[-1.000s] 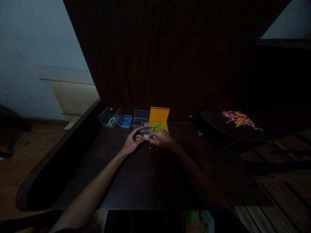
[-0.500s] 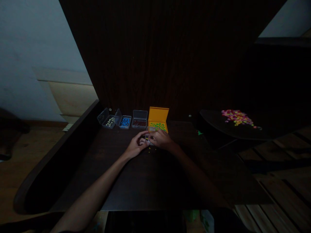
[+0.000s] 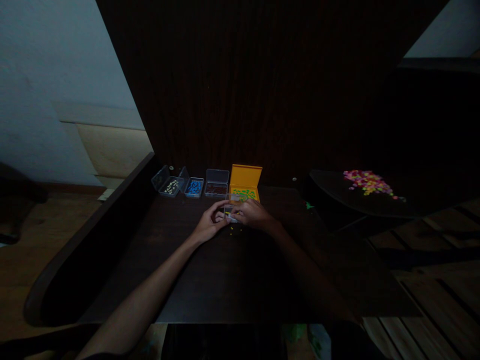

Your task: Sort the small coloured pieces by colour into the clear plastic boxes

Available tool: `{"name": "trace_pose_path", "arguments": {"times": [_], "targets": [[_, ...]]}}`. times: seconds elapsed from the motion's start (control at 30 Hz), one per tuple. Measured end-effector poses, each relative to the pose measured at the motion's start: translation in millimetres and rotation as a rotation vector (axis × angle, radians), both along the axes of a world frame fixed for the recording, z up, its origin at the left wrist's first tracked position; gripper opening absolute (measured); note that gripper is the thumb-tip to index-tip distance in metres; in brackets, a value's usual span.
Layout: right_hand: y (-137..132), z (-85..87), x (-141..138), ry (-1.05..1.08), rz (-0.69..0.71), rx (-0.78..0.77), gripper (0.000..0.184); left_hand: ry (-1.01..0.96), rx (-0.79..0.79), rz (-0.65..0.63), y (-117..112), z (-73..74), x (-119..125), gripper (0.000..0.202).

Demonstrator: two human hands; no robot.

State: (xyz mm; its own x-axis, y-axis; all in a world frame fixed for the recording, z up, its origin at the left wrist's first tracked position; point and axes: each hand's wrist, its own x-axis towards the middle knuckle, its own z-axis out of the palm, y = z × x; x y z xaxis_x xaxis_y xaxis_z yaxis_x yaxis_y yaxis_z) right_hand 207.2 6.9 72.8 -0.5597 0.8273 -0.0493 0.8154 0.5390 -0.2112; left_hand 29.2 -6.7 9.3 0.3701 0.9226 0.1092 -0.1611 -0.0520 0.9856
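Note:
A small clear plastic box [image 3: 227, 209] with yellow bits inside stands between my hands at the middle of the dark desk. My left hand [image 3: 209, 221] curls round its left side, thumb at the near edge, and grips it. Over the right part of the box is my right hand [image 3: 255, 215], its fingers drawn together at the opening; what they pinch is too small to make out. Just in front of the box lie a few tiny yellow pieces [image 3: 231, 229]. Directly behind, an open orange box [image 3: 245, 176] holds green pieces.
Left of the orange box stand open clear boxes with dark red pieces [image 3: 216, 189], blue pieces [image 3: 194, 187] and pale pieces [image 3: 171, 187]. A heap of pink and yellow pieces [image 3: 367, 182] lies on a side shelf at right. A raised panel [image 3: 90, 240] borders the desk's left.
My right hand has shifted slightly right, so more of the clear box and its yellow bits shows. My left hand keeps its place on the box. The view has moved a little.

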Motion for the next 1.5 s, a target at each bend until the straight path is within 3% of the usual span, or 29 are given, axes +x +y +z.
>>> {"name": "trace_pose_path", "arguments": {"times": [0.3,0.53,0.67,0.97,1.5], "targets": [[1,-3.3,2,0.004,0.024,-0.040,0.021,0.010,0.013,-0.007,1,-3.0,0,0.062],[0,16.6,22,0.129,0.028,-0.036,0.019,0.020,-0.010,0.007,2,-1.1,-2,0.062],[-3,24.1,25,0.092,0.067,-0.074,0.015,0.036,-0.016,0.025,4,-0.6,-4,0.063],[-2,-2.9,3,-0.090,0.159,-0.188,0.016,0.054,0.011,0.113,11,-1.3,-12,0.060],[-3,-12.8,-4,-0.161,0.088,-0.139,0.016,0.062,0.006,0.121,13,-2.4,-14,0.063]]}}
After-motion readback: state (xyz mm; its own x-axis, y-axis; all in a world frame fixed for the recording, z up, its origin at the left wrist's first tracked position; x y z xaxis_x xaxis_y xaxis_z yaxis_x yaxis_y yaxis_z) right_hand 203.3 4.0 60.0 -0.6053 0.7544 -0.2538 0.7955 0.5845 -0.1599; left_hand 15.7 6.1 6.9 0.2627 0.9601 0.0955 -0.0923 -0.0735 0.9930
